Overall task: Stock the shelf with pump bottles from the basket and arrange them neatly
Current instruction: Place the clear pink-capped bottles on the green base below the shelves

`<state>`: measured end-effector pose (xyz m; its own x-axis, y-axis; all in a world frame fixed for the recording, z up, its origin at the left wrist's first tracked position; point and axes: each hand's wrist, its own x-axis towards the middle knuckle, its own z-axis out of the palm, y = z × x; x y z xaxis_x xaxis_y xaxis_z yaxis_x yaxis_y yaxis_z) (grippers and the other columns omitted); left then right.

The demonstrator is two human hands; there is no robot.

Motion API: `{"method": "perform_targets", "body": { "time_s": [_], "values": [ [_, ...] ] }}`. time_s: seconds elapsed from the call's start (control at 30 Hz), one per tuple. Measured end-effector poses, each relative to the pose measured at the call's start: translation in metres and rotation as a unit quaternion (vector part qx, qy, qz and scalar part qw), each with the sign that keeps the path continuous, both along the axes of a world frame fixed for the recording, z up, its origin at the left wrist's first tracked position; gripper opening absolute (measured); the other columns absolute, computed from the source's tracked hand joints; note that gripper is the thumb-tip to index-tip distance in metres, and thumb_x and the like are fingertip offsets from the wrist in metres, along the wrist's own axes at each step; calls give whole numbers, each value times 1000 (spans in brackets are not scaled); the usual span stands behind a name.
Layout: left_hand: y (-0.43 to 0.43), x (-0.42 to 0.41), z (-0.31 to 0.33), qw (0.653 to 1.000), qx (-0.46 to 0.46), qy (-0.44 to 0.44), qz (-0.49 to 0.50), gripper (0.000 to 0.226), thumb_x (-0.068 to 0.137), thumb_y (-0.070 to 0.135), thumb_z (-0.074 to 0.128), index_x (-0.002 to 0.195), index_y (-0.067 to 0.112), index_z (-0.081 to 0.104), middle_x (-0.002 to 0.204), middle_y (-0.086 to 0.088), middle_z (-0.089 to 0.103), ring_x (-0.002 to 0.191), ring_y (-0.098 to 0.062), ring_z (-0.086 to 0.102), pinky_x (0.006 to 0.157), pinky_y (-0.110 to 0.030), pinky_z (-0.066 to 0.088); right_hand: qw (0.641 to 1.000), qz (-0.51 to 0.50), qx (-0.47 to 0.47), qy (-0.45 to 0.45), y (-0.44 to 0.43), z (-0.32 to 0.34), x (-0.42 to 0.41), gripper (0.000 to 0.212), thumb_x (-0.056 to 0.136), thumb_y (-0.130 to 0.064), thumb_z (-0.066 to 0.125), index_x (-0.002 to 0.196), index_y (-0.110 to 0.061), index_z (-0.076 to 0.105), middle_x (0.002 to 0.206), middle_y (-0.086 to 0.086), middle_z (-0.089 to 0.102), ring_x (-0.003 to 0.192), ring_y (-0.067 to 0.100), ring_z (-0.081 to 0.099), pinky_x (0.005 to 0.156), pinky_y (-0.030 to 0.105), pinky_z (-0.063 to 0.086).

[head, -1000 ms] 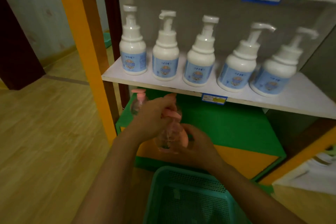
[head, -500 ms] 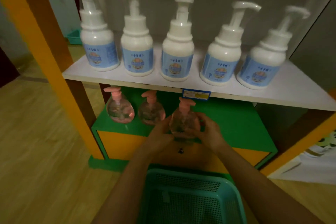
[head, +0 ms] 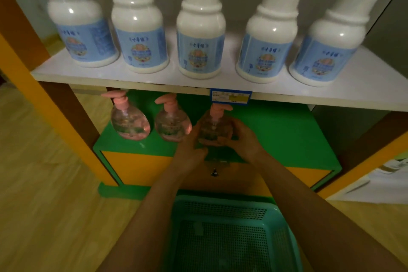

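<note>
Three clear round pump bottles with pink pumps stand in a row on the green lower shelf. The left bottle and the middle bottle stand free. Both hands wrap the third bottle: my left hand on its left side, my right hand on its right and underneath. The teal mesh basket sits on the floor below my arms, and what I see of its inside holds no bottles.
Several white pump bottles with blue labels line the white upper shelf, which carries a blue price tag on its front edge. Orange frame posts flank the unit. Wooden floor lies to the left.
The bottle in my hands went from in front of the shelf onto the green shelf, right of the other two. The view has come closer and lower.
</note>
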<state>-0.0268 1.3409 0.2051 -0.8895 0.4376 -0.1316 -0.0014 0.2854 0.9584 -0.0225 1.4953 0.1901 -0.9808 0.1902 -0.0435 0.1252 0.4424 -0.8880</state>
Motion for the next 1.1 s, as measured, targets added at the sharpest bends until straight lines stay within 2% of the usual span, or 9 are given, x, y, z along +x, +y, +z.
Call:
{"method": "perform_targets", "body": {
  "time_s": [0.1,0.2,0.33,0.47,0.53,0.67,0.73,0.9,1.1],
  "values": [
    [1,16,-7,995,-17,64,69,59,83,-9,45,137,12,34,131,-7,48,118,-17,46,98,-29,41,998,-38,40,17,1,4,18,62,80,-12,67,135,-10,38,138,8,47,126,21,44,92,17,33],
    [6,44,-15,987,-49,104,110,48,81,-7,49,125,11,48,126,-10,53,115,-24,51,94,-32,42,995,-71,65,24,9,0,55,53,80,-5,64,130,-7,46,135,10,50,126,21,46,97,18,33],
    [11,87,-28,986,-134,100,-4,43,84,-2,47,126,10,49,121,-16,59,101,-22,55,87,-31,43,996,-31,64,-48,22,-13,125,45,83,5,55,126,-5,50,131,11,54,119,15,48,97,17,35],
    [11,124,-47,969,-198,82,-122,43,85,3,51,128,7,48,130,-13,54,120,-26,50,100,-30,37,985,2,111,-133,41,-39,197,34,87,-7,56,121,-10,56,127,7,58,119,21,53,101,29,40],
    [11,142,-60,957,-229,74,-161,47,84,6,54,130,11,46,134,-10,52,123,-23,47,104,-31,35,978,4,124,-166,49,-52,229,33,87,-8,57,119,-11,57,127,7,58,119,22,53,99,28,40],
    [10,179,-96,926,-282,38,-249,59,78,20,66,132,14,42,129,3,47,121,-18,44,101,-27,35,958,11,123,-259,49,-81,275,52,83,-17,63,131,-13,45,136,8,49,126,22,45,102,28,35],
    [11,193,-114,907,-305,32,-288,60,76,28,67,131,16,43,133,-2,48,122,-20,45,103,-31,37,945,30,140,-294,41,-99,286,61,82,-25,65,135,-12,39,140,8,44,128,23,43,104,30,34],
    [13,206,-157,846,-383,64,-366,61,77,11,63,133,18,40,139,-4,45,125,-23,44,103,-37,41,937,20,195,-290,18,-149,291,42,83,-28,62,120,-14,49,126,5,55,111,22,55,91,32,45],
    [26,206,-193,839,-413,176,-308,23,90,11,45,112,15,52,119,-4,58,108,-21,53,83,-32,46,935,-84,255,-230,14,-187,279,19,88,-20,53,107,-17,52,110,3,61,94,21,59,69,27,41]
  ]
}}
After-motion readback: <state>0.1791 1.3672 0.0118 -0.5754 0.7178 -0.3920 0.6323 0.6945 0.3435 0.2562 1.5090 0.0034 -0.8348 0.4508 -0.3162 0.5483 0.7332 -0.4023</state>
